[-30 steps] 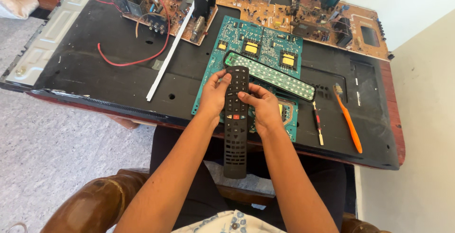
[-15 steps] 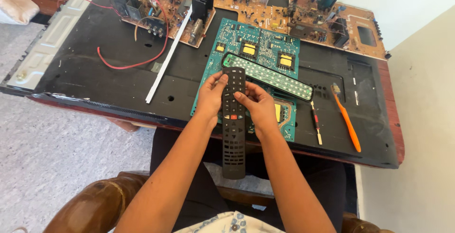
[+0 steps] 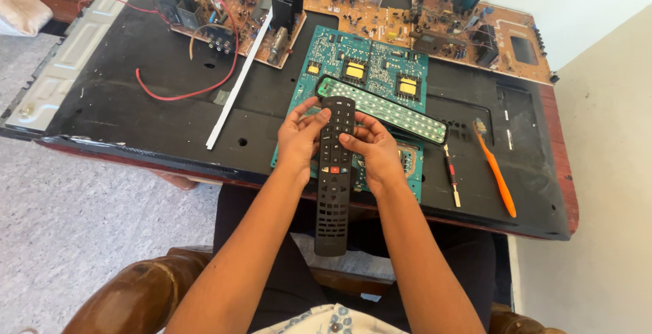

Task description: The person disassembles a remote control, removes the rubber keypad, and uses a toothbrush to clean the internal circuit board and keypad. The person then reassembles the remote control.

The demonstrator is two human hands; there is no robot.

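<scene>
Seen from above, over a seated person's lap. Largest: wide black flat panel (image 3: pixel 136 96), laid as a work surface on a reddish wooden table (image 3: pixel 564 191). Along the panel's far edge, brown circuit boards crowded with components (image 3: pixel 435 25); at the far left corner, another brown board (image 3: pixel 224 8) with a loose red wire (image 3: pixel 183 93) looping toward the middle. Centre, reaching the near edge: green circuit board (image 3: pixel 360 69), with a long narrow black-rimmed strip of pale button pads (image 3: pixel 394 106) lying slantwise across it. Thin white strip (image 3: pixel 238 83) left of the green board. Toward the near right corner: orange-handled toothbrush (image 3: pixel 499 174) and a small screwdriver (image 3: pixel 451 174), side by side, apart.

Held over the near edge: long black slotted remote-control front cover (image 3: pixel 334 178), lower end hanging above the lap. Left hand (image 3: pixel 299 137) and right hand (image 3: pixel 373 151) both clamped on its upper part, thumbs pressing its face.

Risk, as a judgement: grip only at the top, so a slip could drop the cover to the floor; hard thumb pressure might crack the thin plastic.
</scene>
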